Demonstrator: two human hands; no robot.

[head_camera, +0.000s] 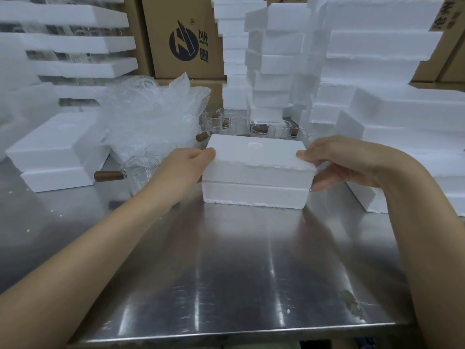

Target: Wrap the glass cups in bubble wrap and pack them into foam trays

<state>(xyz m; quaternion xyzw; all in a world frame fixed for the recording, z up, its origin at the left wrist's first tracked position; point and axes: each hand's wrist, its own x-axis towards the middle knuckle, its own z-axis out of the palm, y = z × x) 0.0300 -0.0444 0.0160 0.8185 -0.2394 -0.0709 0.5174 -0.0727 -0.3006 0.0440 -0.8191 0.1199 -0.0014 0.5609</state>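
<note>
On the steel bench [226, 260], walled in by stacked foam, a closed foam tray [256, 192] with its foam lid [259, 157] is clasped end to end: left hand [186, 165] and right hand [337, 162] are pinched on the lid's ends. The lid is best pressed down evenly until the seam is closed all round, no cup being visible inside. Unwrapped glass cups [141, 170] are left just beside and behind, near the bubble wrap [151, 114].

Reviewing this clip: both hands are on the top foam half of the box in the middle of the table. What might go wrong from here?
1. The lid sits slightly skewed on the base; pressing it down with the left hand and right hand could crack the foam or stress whatever is inside, which is hidden.
2. A glass cup with a wooden handle stands right beside the left forearm; a sideways move could knock it.
</note>
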